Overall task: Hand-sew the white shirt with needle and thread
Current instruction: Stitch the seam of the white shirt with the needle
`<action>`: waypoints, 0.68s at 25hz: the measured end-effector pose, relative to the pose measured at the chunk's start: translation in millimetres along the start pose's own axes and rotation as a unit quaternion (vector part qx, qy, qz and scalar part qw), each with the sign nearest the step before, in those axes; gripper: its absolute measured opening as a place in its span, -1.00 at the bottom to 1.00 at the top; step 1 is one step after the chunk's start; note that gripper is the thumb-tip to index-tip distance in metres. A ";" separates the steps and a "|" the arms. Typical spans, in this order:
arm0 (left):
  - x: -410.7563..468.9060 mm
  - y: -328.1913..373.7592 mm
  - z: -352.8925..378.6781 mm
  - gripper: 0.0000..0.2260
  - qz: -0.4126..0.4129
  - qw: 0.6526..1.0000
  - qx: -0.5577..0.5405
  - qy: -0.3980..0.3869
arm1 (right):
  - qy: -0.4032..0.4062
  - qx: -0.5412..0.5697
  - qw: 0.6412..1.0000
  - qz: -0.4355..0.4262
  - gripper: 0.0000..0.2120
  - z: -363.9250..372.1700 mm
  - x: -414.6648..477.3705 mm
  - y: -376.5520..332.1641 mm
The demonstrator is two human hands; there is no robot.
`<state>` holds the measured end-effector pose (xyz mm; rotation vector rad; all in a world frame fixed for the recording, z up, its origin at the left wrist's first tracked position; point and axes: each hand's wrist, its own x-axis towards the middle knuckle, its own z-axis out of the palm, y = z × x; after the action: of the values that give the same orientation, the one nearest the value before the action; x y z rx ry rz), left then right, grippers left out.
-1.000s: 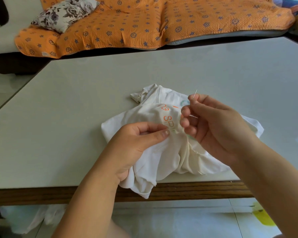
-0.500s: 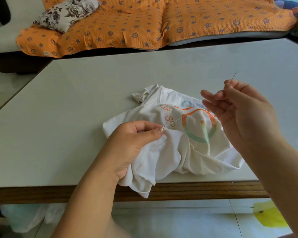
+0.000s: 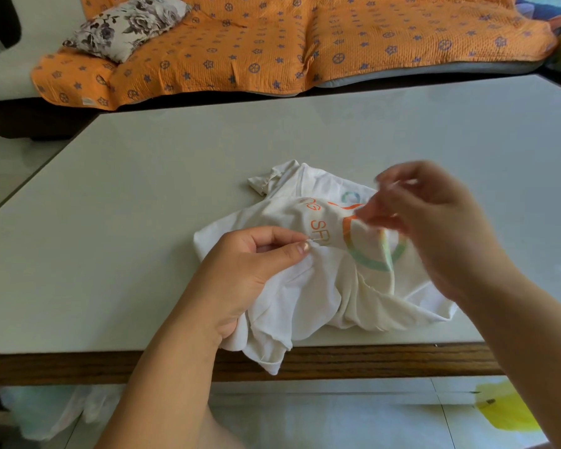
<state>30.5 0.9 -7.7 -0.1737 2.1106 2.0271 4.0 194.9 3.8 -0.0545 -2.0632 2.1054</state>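
The white shirt [image 3: 321, 293] lies in a crumpled heap on the bench [image 3: 143, 222], close to the near edge. One corner hangs over that edge. The left hand [image 3: 250, 267] pinches a small fold of the cloth between thumb and finger, right beside the orange letters [image 3: 319, 230]. The right hand [image 3: 434, 228] is up above the colored ring [image 3: 370, 263] on the shirt. It is too blurry to tell if it pinches anything. I cannot see the needle or the thread. The shirt looks soft, thin and light, so I think it will bunch up and slide. It is best held tight close to the spot being sewn, like the left hand does.
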 end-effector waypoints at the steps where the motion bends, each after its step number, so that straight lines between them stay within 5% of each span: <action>1: -1.1 1.0 0.2 -0.88 0.005 1.000 -0.006 -0.009 | -0.055 -0.052 0.997 0.022 -0.83 4.9 -4.5 4.1; 6: -0.9 0.9 -0.6 -0.82 0.014 1.000 0.006 -0.019 | -0.180 -0.189 0.965 -0.020 -0.91 19.8 -23.3 11.6; 17: -0.1 1.6 -0.6 -0.89 0.019 1.000 0.015 0.018 | -0.134 -0.240 0.956 -0.104 -0.85 18.3 -23.7 11.3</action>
<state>30.1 0.4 -6.0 -0.1676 2.1803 2.0277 23.0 172.9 -9.4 0.3820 -2.5636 1.5204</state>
